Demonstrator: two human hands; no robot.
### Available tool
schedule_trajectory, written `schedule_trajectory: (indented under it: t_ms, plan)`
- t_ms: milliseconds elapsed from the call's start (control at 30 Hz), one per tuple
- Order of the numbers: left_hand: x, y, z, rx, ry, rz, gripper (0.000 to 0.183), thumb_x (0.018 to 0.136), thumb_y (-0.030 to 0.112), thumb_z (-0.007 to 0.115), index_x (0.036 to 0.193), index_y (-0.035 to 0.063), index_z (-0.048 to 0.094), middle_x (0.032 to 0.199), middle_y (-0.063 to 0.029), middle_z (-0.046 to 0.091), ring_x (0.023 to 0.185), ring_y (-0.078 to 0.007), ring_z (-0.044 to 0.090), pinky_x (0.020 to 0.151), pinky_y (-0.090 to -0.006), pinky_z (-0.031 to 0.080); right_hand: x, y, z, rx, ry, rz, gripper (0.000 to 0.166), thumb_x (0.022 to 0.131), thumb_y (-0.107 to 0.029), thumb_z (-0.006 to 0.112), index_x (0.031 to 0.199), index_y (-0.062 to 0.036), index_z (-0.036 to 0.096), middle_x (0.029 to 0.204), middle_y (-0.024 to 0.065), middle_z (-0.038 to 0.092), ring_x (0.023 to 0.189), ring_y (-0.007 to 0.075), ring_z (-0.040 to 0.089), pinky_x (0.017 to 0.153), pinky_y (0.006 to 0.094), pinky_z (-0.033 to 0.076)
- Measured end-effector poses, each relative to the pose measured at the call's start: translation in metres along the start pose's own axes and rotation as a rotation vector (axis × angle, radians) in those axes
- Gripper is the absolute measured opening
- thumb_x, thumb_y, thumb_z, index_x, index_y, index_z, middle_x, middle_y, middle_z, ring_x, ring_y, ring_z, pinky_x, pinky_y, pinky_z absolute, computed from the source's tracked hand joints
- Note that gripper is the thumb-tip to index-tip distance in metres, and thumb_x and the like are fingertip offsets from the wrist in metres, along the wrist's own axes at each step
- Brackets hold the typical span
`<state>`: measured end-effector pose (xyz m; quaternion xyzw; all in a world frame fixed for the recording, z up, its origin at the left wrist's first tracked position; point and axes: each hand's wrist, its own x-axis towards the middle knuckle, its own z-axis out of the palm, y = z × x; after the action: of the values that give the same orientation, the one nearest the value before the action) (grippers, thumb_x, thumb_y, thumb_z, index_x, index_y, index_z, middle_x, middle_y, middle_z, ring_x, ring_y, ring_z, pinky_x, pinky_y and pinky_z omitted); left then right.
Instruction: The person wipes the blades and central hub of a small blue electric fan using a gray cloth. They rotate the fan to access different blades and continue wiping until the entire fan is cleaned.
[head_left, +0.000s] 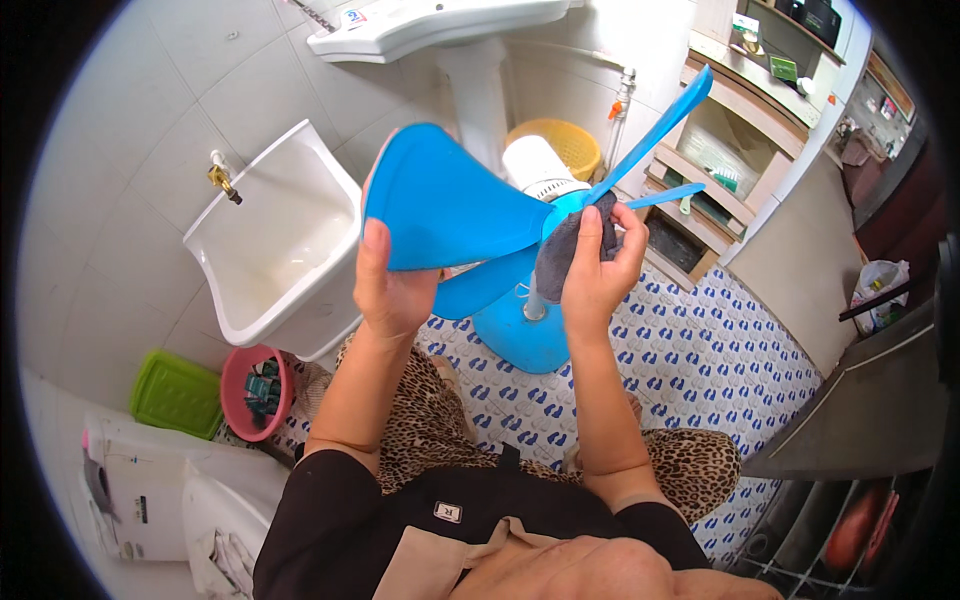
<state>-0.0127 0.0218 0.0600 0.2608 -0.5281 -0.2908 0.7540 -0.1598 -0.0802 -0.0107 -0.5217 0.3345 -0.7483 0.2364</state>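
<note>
An electric pedestal fan with its blades uncovered stands before me. Its broad blue blade (457, 199) is gripped at the outer edge by my left hand (396, 296), thumb along the edge and the fingers mostly hidden behind. My right hand (606, 274) pinches a dark grey cloth (555, 262) against the front of the light-blue hub (561, 211). Beyond the cloth, a second blade (660, 131) points up and right, seen nearly edge-on, with a narrower one below it. Behind the hub is the white motor housing (538, 163). The blue base (517, 341) rests on the floor.
To the left is a white utility sink (274, 247) with a brass tap (223, 184). A pedestal washbasin (435, 30) and yellow basket (574, 142) stand behind the fan. A pink basin (232, 394) and green lid (176, 394) sit lower left. Wooden shelves (694, 217) stand right.
</note>
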Motion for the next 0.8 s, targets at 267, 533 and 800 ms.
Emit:
schedule_trajectory:
  t_ms: [267, 533, 800]
  plan:
    - [-0.013, 0.007, -0.003, -0.501, -0.061, -0.220, 0.090, 0.096, 0.060, 0.044, 0.158, -0.0020, 0.021, 0.149, -0.0250, 0.041, 0.143, -0.0410, 0.037, 0.119, -0.0529, 0.028, -0.011, -0.018, 0.017, -0.022, -0.153, -0.305, 0.023, 0.088, -0.003, 0.071, 0.110, -0.0025, 0.065, 0.109, 0.0141, 0.060, 0.100, 0.0300, 0.062, 0.087, 0.0383, 0.052]
    - [-0.040, 0.020, -0.020, 0.296, -0.353, -0.701, 0.097, 0.087, 0.061, 0.060, 0.153, -0.0047, 0.034, 0.156, -0.0225, 0.037, 0.141, -0.0338, 0.042, 0.115, -0.0446, 0.035, -0.019, 0.014, -0.005, -0.144, -0.221, -0.412, 0.019, 0.083, -0.001, 0.073, 0.102, -0.0046, 0.070, 0.102, 0.0120, 0.062, 0.089, 0.0300, 0.064, 0.075, 0.0375, 0.054]
    - [-0.086, -0.038, -0.024, -0.544, -0.105, -1.013, 0.105, 0.088, 0.062, 0.058, 0.157, -0.0040, 0.016, 0.157, -0.0295, 0.029, 0.142, -0.0488, 0.035, 0.114, -0.0706, 0.026, -0.019, 0.026, -0.016, -0.098, -0.287, -0.346, 0.021, 0.083, -0.003, 0.074, 0.103, -0.0076, 0.069, 0.102, 0.0115, 0.062, 0.090, 0.0296, 0.065, 0.073, 0.0374, 0.054]
